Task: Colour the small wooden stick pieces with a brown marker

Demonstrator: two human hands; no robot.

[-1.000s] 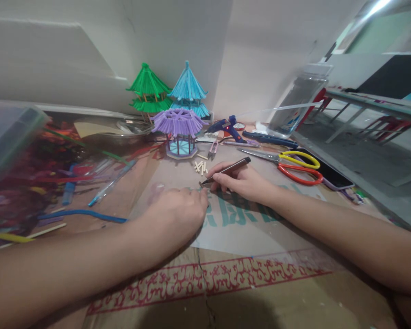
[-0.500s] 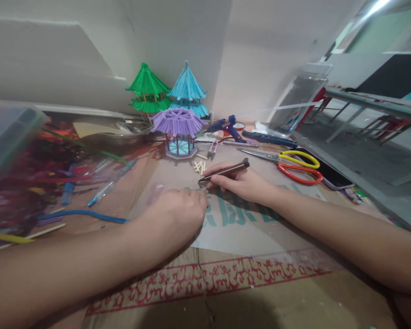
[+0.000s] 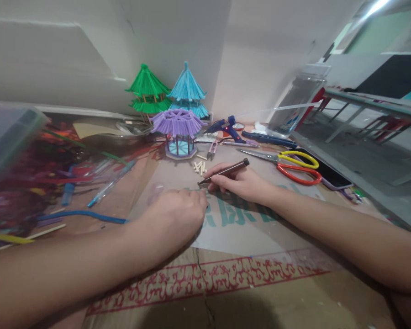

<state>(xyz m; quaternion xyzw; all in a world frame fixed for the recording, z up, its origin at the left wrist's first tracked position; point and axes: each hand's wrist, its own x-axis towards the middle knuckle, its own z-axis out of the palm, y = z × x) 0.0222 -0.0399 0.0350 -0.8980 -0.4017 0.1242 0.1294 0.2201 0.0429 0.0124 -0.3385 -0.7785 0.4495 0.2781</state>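
One pen (image 3: 229, 170) tilts more steeply over the sheet (image 3: 219, 240) than half a second ago, suggesting marking is in progress. Nearest, the left hand (image 3: 178, 208) curls inward, fingertips hidden, its hold impossible to tell. Just beyond, to the right, the right hand (image 3: 239, 183) pinches the pen, tip pointing left. Farther off sit pale sticks (image 3: 200, 167), then a purple pavilion (image 3: 178, 124).
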